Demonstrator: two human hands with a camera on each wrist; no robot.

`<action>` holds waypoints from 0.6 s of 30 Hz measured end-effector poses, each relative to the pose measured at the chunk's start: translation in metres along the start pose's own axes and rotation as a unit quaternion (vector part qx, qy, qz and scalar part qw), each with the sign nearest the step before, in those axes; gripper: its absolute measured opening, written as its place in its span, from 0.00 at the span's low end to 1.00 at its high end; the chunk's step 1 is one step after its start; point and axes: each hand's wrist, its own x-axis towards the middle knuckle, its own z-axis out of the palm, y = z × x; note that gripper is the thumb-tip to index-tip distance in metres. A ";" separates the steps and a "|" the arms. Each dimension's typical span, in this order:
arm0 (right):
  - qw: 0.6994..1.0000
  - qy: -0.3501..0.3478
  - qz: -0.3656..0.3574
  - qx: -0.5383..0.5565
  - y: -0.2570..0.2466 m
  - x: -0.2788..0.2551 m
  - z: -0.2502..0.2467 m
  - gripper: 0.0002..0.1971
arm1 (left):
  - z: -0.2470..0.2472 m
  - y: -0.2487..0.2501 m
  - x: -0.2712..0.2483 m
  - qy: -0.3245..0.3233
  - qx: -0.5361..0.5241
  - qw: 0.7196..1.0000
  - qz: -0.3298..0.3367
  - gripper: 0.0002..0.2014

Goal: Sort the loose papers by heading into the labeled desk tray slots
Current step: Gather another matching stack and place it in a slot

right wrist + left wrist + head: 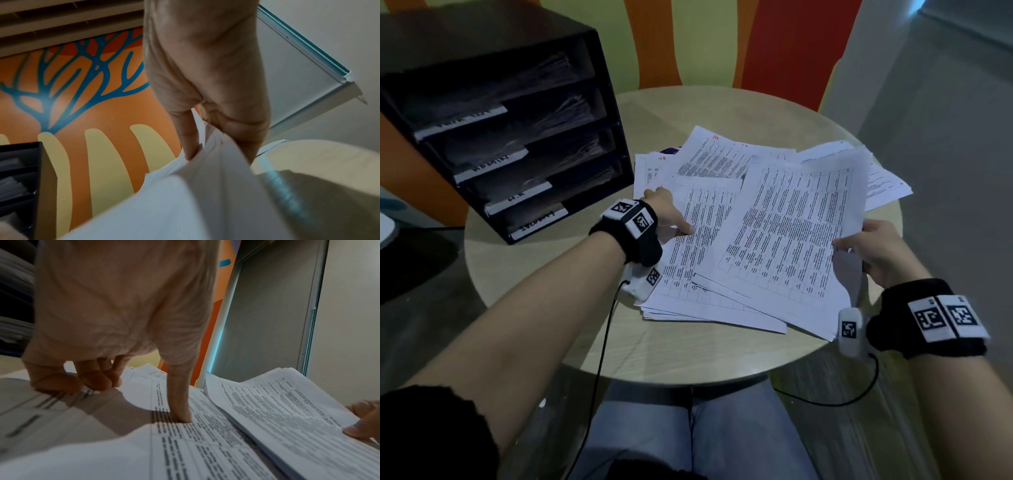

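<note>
Loose printed sheets lie spread in an overlapping pile on the round table; some carry a red "HR" heading. My left hand rests on the pile's left part, its thumb pressing flat on a table-printed sheet and its bent fingertips touching the paper. My right hand pinches the right edge of a bundle of sheets and holds it lifted and tilted above the pile; the pinch shows in the right wrist view. The black desk tray stands at the table's left.
The tray has several stacked slots with white labels, among them ADMIN and HR, and papers inside. Bare tabletop lies in front of the pile. Cables hang from both wrist cameras. A striped wall stands behind the table.
</note>
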 end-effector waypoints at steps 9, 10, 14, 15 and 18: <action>1.000 -0.017 -0.011 0.000 -0.004 0.001 0.001 0.18 | 0.000 0.004 0.008 -0.002 -0.010 1.000 -0.011 0.33; 1.000 -0.018 -0.013 0.000 -0.004 0.001 0.001 0.18 | 0.000 0.005 0.009 0.003 -0.012 1.000 -0.015 0.36; 1.000 -0.023 -0.020 -0.004 -0.005 0.000 0.002 0.17 | 0.003 0.006 0.012 0.019 -0.031 0.999 -0.010 0.39; 0.999 -0.024 -0.022 -0.003 -0.006 0.000 0.003 0.17 | 0.004 0.007 0.010 0.026 -0.026 0.999 -0.007 0.38; 0.999 -0.026 -0.029 -0.005 -0.006 0.000 0.003 0.16 | 0.009 0.008 0.010 0.054 -0.024 0.998 -0.002 0.27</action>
